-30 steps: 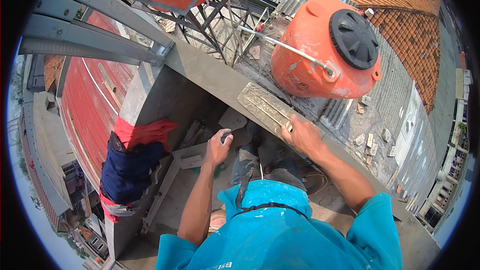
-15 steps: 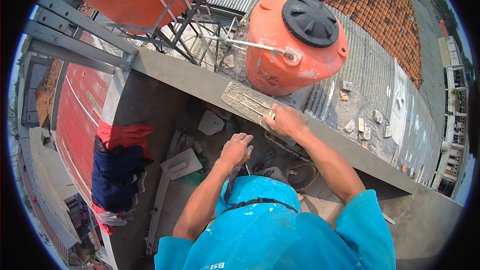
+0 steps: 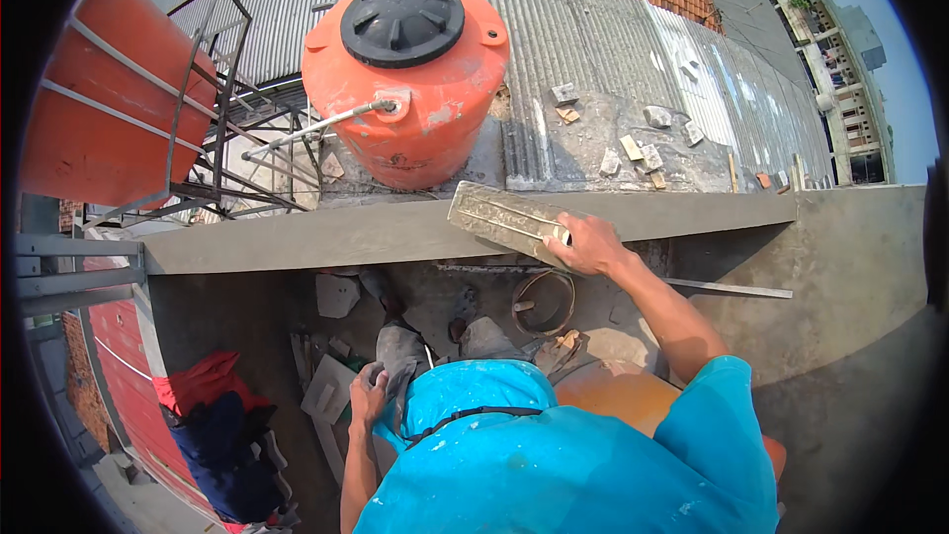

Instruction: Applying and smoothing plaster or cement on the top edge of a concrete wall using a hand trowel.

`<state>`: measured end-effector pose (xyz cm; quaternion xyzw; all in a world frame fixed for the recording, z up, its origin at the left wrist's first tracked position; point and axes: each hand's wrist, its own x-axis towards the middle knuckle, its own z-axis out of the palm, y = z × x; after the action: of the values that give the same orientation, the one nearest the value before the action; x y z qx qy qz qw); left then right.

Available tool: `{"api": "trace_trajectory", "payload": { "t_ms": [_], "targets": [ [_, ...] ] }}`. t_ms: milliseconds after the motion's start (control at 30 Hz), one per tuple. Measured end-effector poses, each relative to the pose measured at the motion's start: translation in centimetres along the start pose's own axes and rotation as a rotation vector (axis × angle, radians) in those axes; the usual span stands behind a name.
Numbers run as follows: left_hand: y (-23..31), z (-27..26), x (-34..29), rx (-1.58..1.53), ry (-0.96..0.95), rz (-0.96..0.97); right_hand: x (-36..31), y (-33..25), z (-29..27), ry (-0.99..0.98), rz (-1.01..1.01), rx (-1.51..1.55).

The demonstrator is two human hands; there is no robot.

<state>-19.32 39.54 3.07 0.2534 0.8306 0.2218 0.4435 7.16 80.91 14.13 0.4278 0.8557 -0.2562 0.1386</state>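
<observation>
My right hand (image 3: pixel 591 245) is closed around the handle of a plastering float (image 3: pixel 494 216), a long grey board caked with mortar. The float lies tilted across the top of a smooth grey cement wall (image 3: pixel 366 232), partly jutting over its near edge. My left hand (image 3: pixel 368 396) hangs low at my side, off the wall, its fingers loosely bent and apart with nothing visible in them. Below it lies a flat pale board (image 3: pixel 328 391) on the floor.
Beyond the wall stand an orange water tank (image 3: pixel 415 138) with a black lid and a second orange tank (image 3: pixel 119 109) on a metal frame. Rubble (image 3: pixel 633 148) lies by the corrugated roof. A round bucket (image 3: pixel 543 303) sits near my feet; clothes (image 3: pixel 222 445) hang at left.
My view has turned, so the wall now runs nearly level. My left hand has dropped back toward my side, away from the wall. The float stays in my right hand at the wall.
</observation>
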Motion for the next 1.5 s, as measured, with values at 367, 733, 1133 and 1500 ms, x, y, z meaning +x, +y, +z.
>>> {"api": "trace_trajectory", "payload": {
  "t_ms": [367,733,1133,1500],
  "targets": [
    [17.7,-0.5,8.1,0.129,-0.034,0.470,-5.6,8.6,1.9,0.081,0.365,0.174],
    [29.8,4.5,18.3,0.576,-0.153,1.499,-7.2,-1.2,17.1,1.114,0.799,2.457],
    [31.0,5.2,23.2,0.974,-0.494,1.764,5.1,-17.7,19.3,1.221,0.601,2.669],
    [30.2,5.7,23.2,0.911,-0.519,1.809,5.5,-6.1,23.7,1.281,0.942,2.611]
  ]
}}
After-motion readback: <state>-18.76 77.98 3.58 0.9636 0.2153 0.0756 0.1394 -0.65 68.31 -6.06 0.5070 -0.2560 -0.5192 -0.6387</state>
